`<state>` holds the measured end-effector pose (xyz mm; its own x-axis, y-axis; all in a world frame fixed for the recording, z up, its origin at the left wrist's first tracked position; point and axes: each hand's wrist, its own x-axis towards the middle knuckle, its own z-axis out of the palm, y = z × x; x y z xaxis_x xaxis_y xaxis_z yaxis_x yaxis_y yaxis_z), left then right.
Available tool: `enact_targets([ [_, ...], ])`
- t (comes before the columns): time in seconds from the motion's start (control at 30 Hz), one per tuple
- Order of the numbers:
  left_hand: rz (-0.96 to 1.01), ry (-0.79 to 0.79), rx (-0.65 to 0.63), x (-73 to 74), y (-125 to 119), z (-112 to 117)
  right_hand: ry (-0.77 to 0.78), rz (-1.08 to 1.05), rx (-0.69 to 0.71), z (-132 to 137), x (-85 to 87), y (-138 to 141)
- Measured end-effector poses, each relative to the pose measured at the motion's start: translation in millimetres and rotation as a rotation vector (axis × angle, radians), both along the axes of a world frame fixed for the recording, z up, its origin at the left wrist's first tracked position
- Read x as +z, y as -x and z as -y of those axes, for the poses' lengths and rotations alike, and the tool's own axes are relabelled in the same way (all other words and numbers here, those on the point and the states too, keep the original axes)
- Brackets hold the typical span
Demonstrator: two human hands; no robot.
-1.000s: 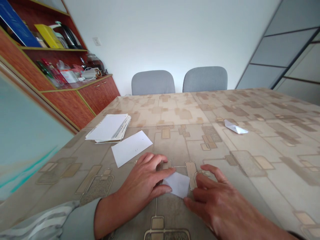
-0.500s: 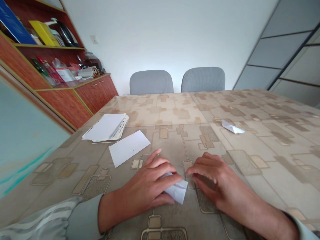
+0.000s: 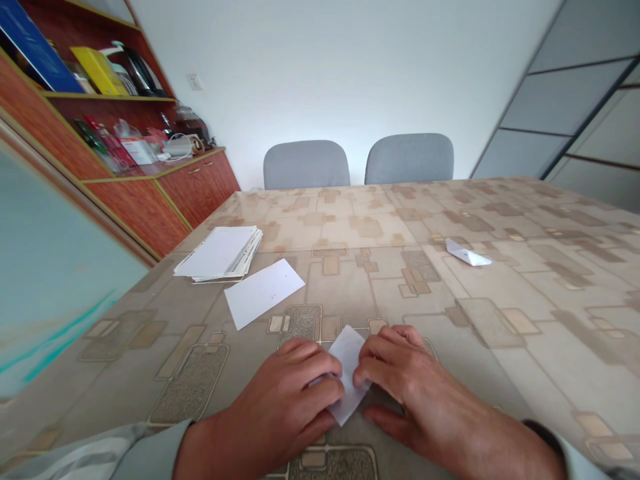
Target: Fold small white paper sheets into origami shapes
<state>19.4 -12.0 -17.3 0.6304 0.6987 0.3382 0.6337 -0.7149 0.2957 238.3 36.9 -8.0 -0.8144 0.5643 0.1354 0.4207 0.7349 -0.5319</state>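
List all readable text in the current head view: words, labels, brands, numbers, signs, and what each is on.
None legible.
Loose white sheet: small dark marks, too small to read.
Paper stack: dark marks along the edges, unreadable.
Folded paper at right: a small dark mark, unreadable.
White box on the shelf: too blurred to tell any print.
Nearest white paper: no text visible.

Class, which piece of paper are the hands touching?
The small paper between left hand and right hand, nearest the viewer; the stack, flat sheet and folded piece at right lie untouched.
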Motion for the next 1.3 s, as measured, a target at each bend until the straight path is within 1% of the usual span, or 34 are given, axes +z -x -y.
enact_targets([
  [0.23,0.114,0.191,0.123,-2.1,0.9,5.4,0.044,-0.03,-0.034,0.2,-2.5,0.7],
  [0.37,0.157,0.254,0.233,-1.2,-1.0,5.3,0.072,-0.054,-0.079,0.3,-6.9,5.1],
  [0.47,0.154,0.273,0.304,-2.1,-3.5,3.8,0.07,-0.058,-0.123,1.5,-10.5,8.8],
  [0.57,0.11,0.275,0.358,-2.8,-6.0,0.8,0.043,-0.051,-0.162,2.4,-14.2,11.7],
  [0.8,0.034,0.244,0.403,-2.3,-7.7,-3.4,-0.061,-0.105,-0.202,3.8,-20.6,15.5],
  [0.9,0.036,0.218,0.397,-4.1,-7.4,-4.4,-0.089,-0.106,-0.205,3.8,-22.5,15.3],
  [1.07,0.028,0.168,0.385,-9.0,-4.0,-6.1,-0.142,-0.048,-0.179,1.8,-23.8,13.6],
  [1.13,0.032,0.12,0.359,-8.8,-2.1,-4.7,-0.17,-0.027,-0.158,1.2,-22.7,13.0],
  [1.2,0.03,0.008,0.29,-5.9,-1.0,-1.6,-0.182,-0.014,-0.151,1.0,-21.1,12.7],
  [1.27,-0.013,-0.117,0.18,-0.6,-1.2,1.8,-0.18,-0.006,-0.16,1.1,-20.1,12.6],
  [1.3,-0.052,-0.155,0.123,2.6,-1.7,3.2,-0.176,-0.002,-0.164,1.2,-20.1,12.7],
])
